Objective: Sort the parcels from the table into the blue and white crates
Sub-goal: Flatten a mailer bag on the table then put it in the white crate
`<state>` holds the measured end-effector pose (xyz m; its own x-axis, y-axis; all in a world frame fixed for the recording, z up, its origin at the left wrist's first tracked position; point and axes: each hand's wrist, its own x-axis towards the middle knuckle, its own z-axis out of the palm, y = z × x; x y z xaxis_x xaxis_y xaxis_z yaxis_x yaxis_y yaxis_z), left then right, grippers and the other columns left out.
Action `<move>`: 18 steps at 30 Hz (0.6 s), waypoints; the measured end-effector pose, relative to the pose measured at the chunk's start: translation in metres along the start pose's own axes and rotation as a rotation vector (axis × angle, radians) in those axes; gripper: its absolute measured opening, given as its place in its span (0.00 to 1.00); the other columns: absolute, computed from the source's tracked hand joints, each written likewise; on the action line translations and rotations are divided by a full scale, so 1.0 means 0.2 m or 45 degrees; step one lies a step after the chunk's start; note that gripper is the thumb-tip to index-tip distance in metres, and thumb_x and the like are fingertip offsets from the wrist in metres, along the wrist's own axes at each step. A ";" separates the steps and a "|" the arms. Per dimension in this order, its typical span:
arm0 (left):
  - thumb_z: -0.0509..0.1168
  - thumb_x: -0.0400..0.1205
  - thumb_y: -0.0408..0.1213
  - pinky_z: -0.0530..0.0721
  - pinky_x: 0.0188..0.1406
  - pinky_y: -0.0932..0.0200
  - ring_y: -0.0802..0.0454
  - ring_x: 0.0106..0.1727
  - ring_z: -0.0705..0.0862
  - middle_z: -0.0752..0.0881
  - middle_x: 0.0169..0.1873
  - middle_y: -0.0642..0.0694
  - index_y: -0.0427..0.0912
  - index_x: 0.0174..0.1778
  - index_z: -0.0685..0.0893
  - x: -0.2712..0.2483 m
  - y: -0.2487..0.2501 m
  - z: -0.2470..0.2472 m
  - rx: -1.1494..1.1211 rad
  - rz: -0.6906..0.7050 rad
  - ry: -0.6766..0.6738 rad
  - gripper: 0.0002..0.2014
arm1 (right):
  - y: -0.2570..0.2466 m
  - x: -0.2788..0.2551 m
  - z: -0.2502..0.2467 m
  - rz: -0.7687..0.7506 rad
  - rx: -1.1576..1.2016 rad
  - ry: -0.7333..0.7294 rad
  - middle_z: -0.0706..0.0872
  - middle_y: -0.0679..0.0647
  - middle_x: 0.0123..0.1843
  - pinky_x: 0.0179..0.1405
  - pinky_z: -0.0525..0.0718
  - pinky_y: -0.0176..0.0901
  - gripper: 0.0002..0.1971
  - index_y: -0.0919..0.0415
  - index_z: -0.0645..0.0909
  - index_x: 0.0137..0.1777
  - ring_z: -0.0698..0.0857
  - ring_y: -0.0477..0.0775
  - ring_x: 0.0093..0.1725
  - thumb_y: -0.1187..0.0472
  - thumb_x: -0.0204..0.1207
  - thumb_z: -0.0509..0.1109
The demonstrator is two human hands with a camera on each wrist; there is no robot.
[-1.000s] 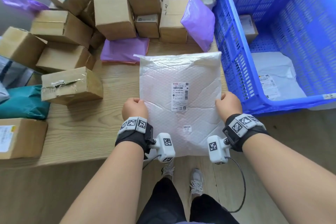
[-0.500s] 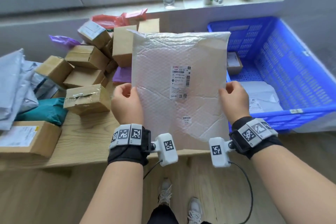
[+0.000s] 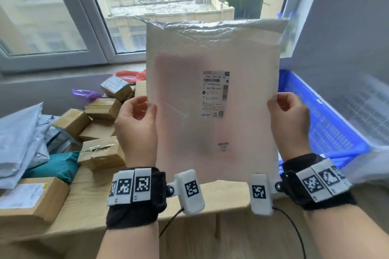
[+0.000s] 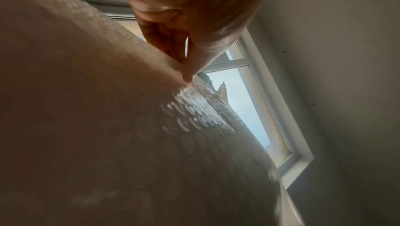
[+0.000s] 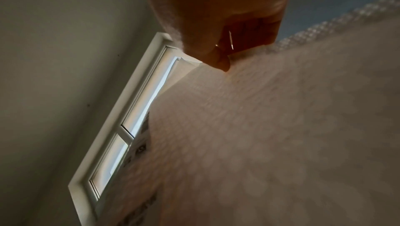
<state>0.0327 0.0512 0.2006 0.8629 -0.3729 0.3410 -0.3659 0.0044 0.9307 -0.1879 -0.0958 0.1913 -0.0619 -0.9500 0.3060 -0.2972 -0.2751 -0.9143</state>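
Note:
A large white bubble-wrap mailer (image 3: 212,99) with a printed shipping label stands upright in front of me, lifted off the table and backlit by the window. My left hand (image 3: 136,126) pinches its left edge and my right hand (image 3: 288,120) pinches its right edge, thumbs on the near face. The left wrist view shows my left hand (image 4: 184,68) pinching the mailer (image 4: 129,135); the right wrist view shows my right hand (image 5: 220,58) pinching the mailer (image 5: 270,127). The blue crate (image 3: 328,130) sits to the right, partly hidden behind the mailer. No white crate is in view.
Several brown cardboard boxes (image 3: 101,153), grey mailers (image 3: 19,139), a teal bag (image 3: 54,166) and a purple bag (image 3: 84,93) crowd the left of the wooden table (image 3: 88,200). A window (image 3: 126,6) fills the wall behind.
Both hands lifted the white mailer from flat on the table to upright at window height. The head view tilted up from the table to the window.

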 end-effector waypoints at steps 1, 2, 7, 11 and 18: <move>0.73 0.80 0.36 0.86 0.50 0.60 0.59 0.45 0.86 0.88 0.45 0.52 0.45 0.56 0.87 0.02 0.02 -0.01 -0.017 0.023 0.000 0.09 | -0.04 -0.01 -0.01 -0.001 0.022 0.030 0.86 0.47 0.42 0.44 0.79 0.36 0.03 0.55 0.82 0.46 0.82 0.45 0.41 0.59 0.81 0.67; 0.73 0.80 0.35 0.86 0.50 0.60 0.58 0.44 0.86 0.88 0.44 0.52 0.46 0.55 0.86 0.04 0.04 -0.02 -0.035 0.040 -0.007 0.09 | -0.07 -0.01 -0.02 -0.003 0.038 0.059 0.85 0.45 0.42 0.41 0.77 0.30 0.03 0.55 0.82 0.47 0.81 0.39 0.39 0.59 0.81 0.67; 0.73 0.80 0.33 0.81 0.44 0.70 0.60 0.41 0.85 0.88 0.42 0.54 0.51 0.50 0.85 0.13 0.14 -0.10 -0.187 0.123 0.021 0.08 | -0.24 -0.05 0.00 -0.027 0.158 0.157 0.85 0.41 0.38 0.41 0.77 0.35 0.04 0.52 0.83 0.46 0.79 0.35 0.34 0.56 0.80 0.68; 0.72 0.81 0.36 0.81 0.44 0.71 0.63 0.39 0.85 0.87 0.39 0.58 0.53 0.50 0.85 0.14 0.20 -0.15 -0.234 0.233 0.065 0.07 | -0.31 -0.08 0.00 -0.070 0.266 0.257 0.84 0.42 0.36 0.42 0.78 0.38 0.07 0.48 0.81 0.38 0.79 0.40 0.34 0.55 0.79 0.70; 0.74 0.79 0.38 0.82 0.46 0.66 0.62 0.41 0.85 0.88 0.41 0.56 0.47 0.54 0.86 0.18 0.23 -0.19 -0.313 0.302 0.125 0.09 | -0.39 -0.11 0.00 -0.139 0.412 0.350 0.82 0.43 0.34 0.40 0.77 0.41 0.05 0.48 0.82 0.39 0.77 0.45 0.35 0.57 0.76 0.71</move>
<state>0.0600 0.0728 0.2617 0.7980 -0.2435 0.5513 -0.4753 0.3080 0.8241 -0.1635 -0.0536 0.2561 -0.3108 -0.8502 0.4250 -0.0051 -0.4456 -0.8952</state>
